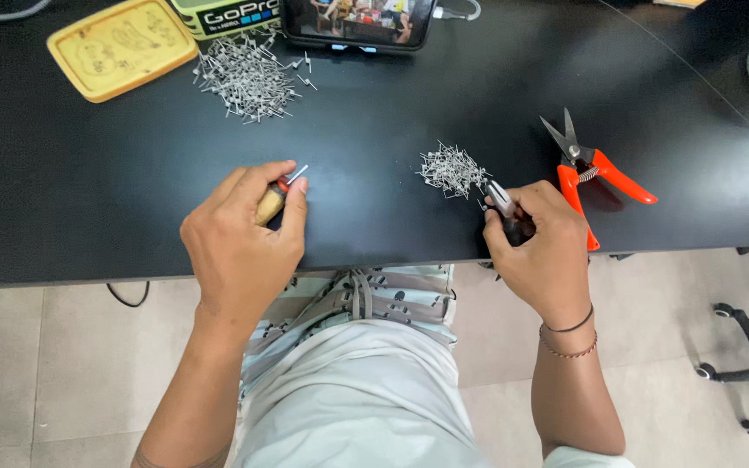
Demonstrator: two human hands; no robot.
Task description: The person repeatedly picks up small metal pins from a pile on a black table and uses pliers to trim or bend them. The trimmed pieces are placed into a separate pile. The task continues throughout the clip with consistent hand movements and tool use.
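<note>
Now your left hand (244,232) holds tight a small wooden-handled tool (277,196), and your right hand (541,247) grips little pliers (501,201) touching the small wire coil pile (451,170). You look mid-pick; pinch 1 coil gently.

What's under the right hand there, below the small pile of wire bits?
The right hand grips small pliers; only their metal tips show, pointing at the small pile. The handles are covered by the fingers. Beneath is the black table.
</note>
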